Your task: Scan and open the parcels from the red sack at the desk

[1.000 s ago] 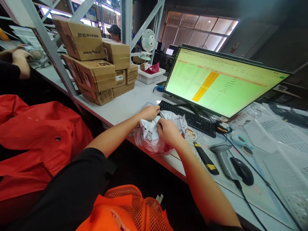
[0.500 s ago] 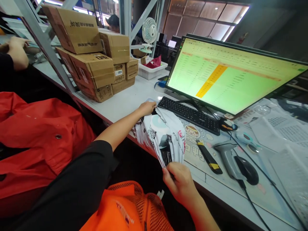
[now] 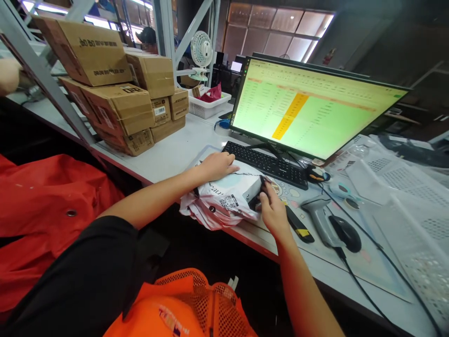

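Observation:
A white printed plastic mailing bag (image 3: 224,206) lies crumpled at the desk's front edge, with a QR code and dark lettering on it. A pale box-shaped item (image 3: 250,187) shows at its right end, with something black beside it. My left hand (image 3: 218,166) is closed on the bag's far side, fingers curled over the plastic. At the right end my right hand (image 3: 273,208) grips the package, thumb in front and fingers partly hidden behind the black part. How far the box sits inside the bag is hard to make out.
A keyboard (image 3: 266,161) and monitor (image 3: 298,107) stand behind the bag. To the right lie a box cutter (image 3: 298,224), barcode scanner (image 3: 322,222), mouse (image 3: 345,233) and white baskets (image 3: 382,173). Cardboard boxes (image 3: 119,105) are stacked left. A co-worker's hand (image 3: 9,77) shows far left.
The bag, stretched between both hands with its mouth towards me, now lies flatter on the desk edge. My right hand has moved up and away from me to its right end.

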`<state>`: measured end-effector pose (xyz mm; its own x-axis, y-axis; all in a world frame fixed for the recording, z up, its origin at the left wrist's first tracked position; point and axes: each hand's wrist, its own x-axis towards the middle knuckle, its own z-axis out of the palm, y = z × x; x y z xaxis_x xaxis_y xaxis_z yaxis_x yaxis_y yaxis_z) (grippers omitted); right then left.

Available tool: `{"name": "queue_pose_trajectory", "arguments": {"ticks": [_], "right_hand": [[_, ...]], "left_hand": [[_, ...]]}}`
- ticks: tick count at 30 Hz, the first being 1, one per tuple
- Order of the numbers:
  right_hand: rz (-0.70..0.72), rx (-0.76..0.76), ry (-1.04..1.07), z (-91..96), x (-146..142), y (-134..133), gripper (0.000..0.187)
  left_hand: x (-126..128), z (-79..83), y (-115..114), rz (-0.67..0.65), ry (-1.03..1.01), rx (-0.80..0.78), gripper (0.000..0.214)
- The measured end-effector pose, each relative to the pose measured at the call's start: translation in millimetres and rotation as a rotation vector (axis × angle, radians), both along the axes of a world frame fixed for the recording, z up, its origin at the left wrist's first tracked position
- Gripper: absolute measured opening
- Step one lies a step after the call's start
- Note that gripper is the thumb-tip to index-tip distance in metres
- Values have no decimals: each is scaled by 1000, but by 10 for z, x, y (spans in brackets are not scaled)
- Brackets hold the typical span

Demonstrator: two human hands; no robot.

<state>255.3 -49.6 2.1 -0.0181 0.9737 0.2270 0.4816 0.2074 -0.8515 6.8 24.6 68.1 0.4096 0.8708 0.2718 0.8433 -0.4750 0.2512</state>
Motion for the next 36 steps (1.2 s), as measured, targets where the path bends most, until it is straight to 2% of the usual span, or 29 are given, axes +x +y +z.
{"name": "queue_pose_trajectory", "arguments": {"ticks": [3,6,9,13,15,18,20,22,25,28,32,34,36], "right_hand": [[-30,90,-41,110,-71,263,60],[50,56,10,193,-154,459,61],[95,-58,120,151,-241,546,69],[138,-306,339,-47,-300,499,71],[163,-377,403,-131,-309,440,71],[259,-357,448,-194,-346,347,70],[316,-308,444,-215,-378,293,67],[330,-325,495,-243,-386,247,69],[291,-438,623,-283,-330,185,77],[254,-473,585,-270,-256,98,75],[346,-366,395,-190,-300,-84,60],[375,-344,340,-182,-383,-170,58],[402,-371,319,-212,-470,-232,58]], "left_hand": [[-3,-33,21,55,-23,-25,47],[-79,-102,151,19,-148,-165,59],[-161,-194,375,45,-307,-420,64],[-272,-377,584,77,-673,-895,65],[-315,-479,594,141,-844,-947,65],[-324,-575,529,196,-934,-838,62],[-300,-579,443,161,-927,-771,59],[-279,-544,296,104,-899,-673,61],[-300,-484,-92,9,-888,-454,69],[-387,-505,-608,-18,-912,-167,70],[-500,-707,-1177,-4,-852,223,63],[-510,-845,-1368,-29,-815,394,59],[-482,-975,-1521,-109,-779,505,53]]}}
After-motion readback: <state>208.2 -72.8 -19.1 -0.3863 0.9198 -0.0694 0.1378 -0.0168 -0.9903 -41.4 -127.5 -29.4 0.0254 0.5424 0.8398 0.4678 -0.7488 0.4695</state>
